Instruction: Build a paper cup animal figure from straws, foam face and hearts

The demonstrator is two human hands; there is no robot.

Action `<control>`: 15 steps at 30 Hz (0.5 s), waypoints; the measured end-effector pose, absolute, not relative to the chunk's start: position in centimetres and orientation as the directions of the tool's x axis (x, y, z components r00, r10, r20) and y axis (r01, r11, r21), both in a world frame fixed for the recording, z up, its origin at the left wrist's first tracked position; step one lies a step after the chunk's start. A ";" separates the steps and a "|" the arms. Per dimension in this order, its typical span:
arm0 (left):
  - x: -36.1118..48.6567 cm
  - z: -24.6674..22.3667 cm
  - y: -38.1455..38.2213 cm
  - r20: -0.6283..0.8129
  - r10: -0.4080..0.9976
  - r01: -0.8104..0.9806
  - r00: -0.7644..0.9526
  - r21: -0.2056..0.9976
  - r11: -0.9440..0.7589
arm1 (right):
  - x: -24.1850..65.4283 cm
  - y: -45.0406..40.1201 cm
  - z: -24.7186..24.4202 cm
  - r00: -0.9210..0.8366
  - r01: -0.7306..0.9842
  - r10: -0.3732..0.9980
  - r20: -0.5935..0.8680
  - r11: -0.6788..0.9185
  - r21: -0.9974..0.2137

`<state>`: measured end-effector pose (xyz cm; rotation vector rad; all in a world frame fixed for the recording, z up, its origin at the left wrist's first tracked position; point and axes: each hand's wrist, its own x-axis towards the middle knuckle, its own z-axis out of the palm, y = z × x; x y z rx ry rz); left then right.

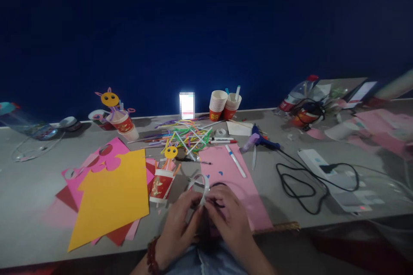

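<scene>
Near the table's front edge, my left hand and my right hand meet, fingertips pinched together. Between them stands a thin whitish ring, which looks like a roll of tape; both hands grip its lower rim. A dark curved loop shows just behind my right fingers, its kind unclear. Pink paper lies under and beyond my right hand, with a white marker on it. Left of my hands is a red-and-white paper cup figure with a yellow rabbit head.
Yellow paper tops a stack of coloured sheets at left. Pipe cleaners pile up behind, near stacked paper cups. A blue glue gun trails black cable toward a power strip. Another person's arm reaches in at right.
</scene>
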<state>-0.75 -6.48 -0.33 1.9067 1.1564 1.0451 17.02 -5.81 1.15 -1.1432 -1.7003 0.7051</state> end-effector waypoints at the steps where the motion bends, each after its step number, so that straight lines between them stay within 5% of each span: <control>1: -0.7 -0.3 -6.4 0.339 0.896 0.400 0.286 0.808 -0.433 | 17.0 -5.8 1.2 -0.127 0.357 0.918 0.376 0.396 -0.846; 8: -0.7 -0.5 -6.7 0.335 0.900 0.429 0.278 0.795 -0.428 | 17.0 -6.4 0.8 -0.095 0.335 0.922 0.375 0.385 -0.860; 15: -0.5 -0.6 -6.8 0.332 0.905 0.441 0.267 0.793 -0.421 | 17.3 -6.6 1.1 -0.144 0.485 0.873 0.465 0.472 -0.736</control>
